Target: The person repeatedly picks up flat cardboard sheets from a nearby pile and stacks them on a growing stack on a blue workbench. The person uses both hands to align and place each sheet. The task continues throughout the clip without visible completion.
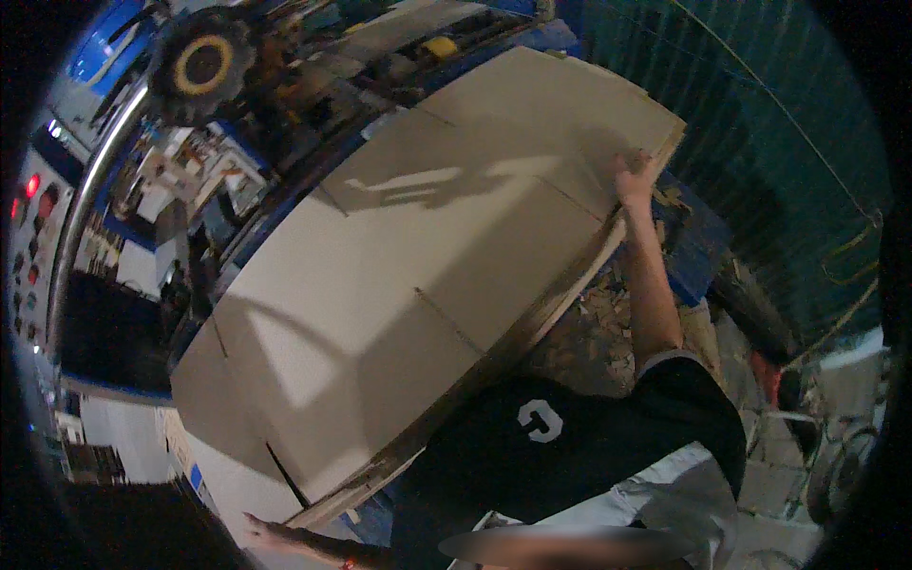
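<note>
I see one dark round wheel (201,65); to its lower left, a curved metal rail (93,179) and a control panel (33,237); far to its right, a green ribbed sheet (817,85).

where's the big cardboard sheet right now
In the head view, the cardboard sheet slants across the middle from lower left to upper right, with the left hand near its lower end and the right hand at its right edge.
</note>
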The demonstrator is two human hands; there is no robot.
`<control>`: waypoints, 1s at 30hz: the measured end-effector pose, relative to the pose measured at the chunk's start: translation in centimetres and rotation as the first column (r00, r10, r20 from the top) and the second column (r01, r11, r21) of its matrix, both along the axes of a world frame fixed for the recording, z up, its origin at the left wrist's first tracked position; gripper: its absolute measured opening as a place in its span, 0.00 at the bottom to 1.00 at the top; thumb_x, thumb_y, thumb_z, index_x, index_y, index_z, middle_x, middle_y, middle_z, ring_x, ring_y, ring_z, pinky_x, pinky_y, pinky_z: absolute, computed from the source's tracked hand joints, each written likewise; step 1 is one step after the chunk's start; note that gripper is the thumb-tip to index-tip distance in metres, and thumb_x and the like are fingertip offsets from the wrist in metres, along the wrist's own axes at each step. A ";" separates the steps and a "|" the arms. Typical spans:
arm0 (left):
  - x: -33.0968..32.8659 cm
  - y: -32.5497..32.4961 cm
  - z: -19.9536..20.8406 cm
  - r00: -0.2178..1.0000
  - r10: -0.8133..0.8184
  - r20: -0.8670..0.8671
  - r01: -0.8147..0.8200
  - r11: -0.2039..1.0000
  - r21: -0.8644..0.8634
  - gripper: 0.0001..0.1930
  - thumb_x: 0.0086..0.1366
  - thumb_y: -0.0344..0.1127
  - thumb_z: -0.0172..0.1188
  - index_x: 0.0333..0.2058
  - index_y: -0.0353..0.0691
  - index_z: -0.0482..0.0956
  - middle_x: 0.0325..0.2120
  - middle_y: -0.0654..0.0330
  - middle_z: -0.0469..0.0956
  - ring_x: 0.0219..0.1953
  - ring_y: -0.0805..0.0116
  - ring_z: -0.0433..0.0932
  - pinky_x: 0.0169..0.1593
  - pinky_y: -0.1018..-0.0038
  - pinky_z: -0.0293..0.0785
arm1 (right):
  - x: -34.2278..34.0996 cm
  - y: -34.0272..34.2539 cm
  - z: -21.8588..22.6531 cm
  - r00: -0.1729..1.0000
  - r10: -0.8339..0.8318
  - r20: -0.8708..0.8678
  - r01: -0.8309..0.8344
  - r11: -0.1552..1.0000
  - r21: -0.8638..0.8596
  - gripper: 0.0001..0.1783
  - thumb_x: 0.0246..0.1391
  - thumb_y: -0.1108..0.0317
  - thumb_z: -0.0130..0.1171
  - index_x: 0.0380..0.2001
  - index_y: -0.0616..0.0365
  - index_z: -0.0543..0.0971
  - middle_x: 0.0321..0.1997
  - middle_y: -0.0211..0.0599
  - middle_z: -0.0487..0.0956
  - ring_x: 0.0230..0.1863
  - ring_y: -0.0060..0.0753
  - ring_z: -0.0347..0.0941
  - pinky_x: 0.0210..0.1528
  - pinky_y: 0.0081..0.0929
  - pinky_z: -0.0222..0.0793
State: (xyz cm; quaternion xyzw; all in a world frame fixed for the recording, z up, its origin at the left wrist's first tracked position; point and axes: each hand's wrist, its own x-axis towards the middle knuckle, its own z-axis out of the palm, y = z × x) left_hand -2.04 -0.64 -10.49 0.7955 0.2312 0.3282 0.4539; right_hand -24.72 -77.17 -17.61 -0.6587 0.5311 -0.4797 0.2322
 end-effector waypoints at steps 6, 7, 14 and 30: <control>1.2 1.1 4.8 0.818 -0.040 0.574 0.117 0.988 -0.099 0.29 0.57 0.35 0.56 0.54 0.31 0.54 0.53 0.45 0.60 0.50 0.57 0.66 0.52 0.63 0.65 | 0.0 -3.9 0.5 0.784 0.138 0.605 0.084 0.943 -0.323 0.24 0.49 0.69 0.56 0.51 0.62 0.66 0.41 0.37 0.74 0.37 0.33 0.71 0.40 0.29 0.67; 1.5 1.1 4.9 0.804 -0.024 0.594 0.192 0.956 -0.221 0.29 0.56 0.32 0.56 0.53 0.31 0.53 0.52 0.45 0.61 0.49 0.57 0.66 0.51 0.63 0.66 | -0.4 -4.9 1.1 0.815 0.222 0.536 0.073 0.877 -0.475 0.25 0.49 0.70 0.56 0.52 0.59 0.65 0.41 0.37 0.73 0.36 0.33 0.72 0.39 0.29 0.68; 1.1 2.0 2.4 0.920 -0.185 0.346 0.383 0.621 -0.684 0.14 0.56 0.28 0.53 0.40 0.26 0.71 0.42 0.53 0.71 0.43 0.61 0.71 0.50 0.65 0.69 | -3.5 -0.7 10.6 0.470 0.445 0.762 -0.502 0.845 -0.184 0.30 0.46 0.81 0.47 0.57 0.61 0.59 0.54 0.40 0.66 0.51 0.37 0.67 0.53 0.31 0.63; -6.7 -13.6 4.0 0.416 -0.759 -0.500 0.802 0.046 0.596 0.25 0.53 0.23 0.49 0.51 0.49 0.72 0.56 0.54 0.64 0.59 0.54 0.61 0.62 0.56 0.51 | -0.2 25.4 9.8 0.114 0.783 -0.611 -0.983 0.001 -0.182 0.14 0.38 0.76 0.59 0.34 0.55 0.79 0.45 0.39 0.76 0.50 0.46 0.71 0.53 0.44 0.64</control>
